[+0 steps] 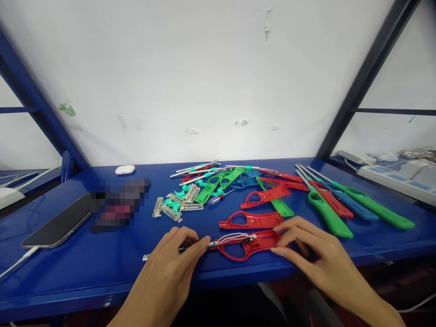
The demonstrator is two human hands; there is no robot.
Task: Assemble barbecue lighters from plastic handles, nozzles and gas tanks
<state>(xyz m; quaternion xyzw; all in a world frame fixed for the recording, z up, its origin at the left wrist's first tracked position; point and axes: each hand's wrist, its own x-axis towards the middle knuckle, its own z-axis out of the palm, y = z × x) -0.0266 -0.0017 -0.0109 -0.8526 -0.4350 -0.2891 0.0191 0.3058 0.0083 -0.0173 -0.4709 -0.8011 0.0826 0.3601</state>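
My left hand (170,261) pinches a metal lighter tube (214,244) between thumb and fingers; its far end sticks out to the left. White wires (231,237) run from the tube into an open red lighter housing half (260,244), lying near the table's front edge. On that housing's right end my right hand (316,250) has closed its thumb and fingertips. Just behind lies another red housing half (254,221), with a third red half (269,196) farther back. Clear fuel tanks (192,207) and turquoise triggers (174,205) are heaped beyond my left hand.
Assembled gas lighters (329,213) lie at the right. A small screwdriver (216,199) rests by green housing halves (207,188). At the left are a phone (57,222) on a cable, a pixelated patch and a white earbud case (125,170). A wall stands behind the blue table (68,277).
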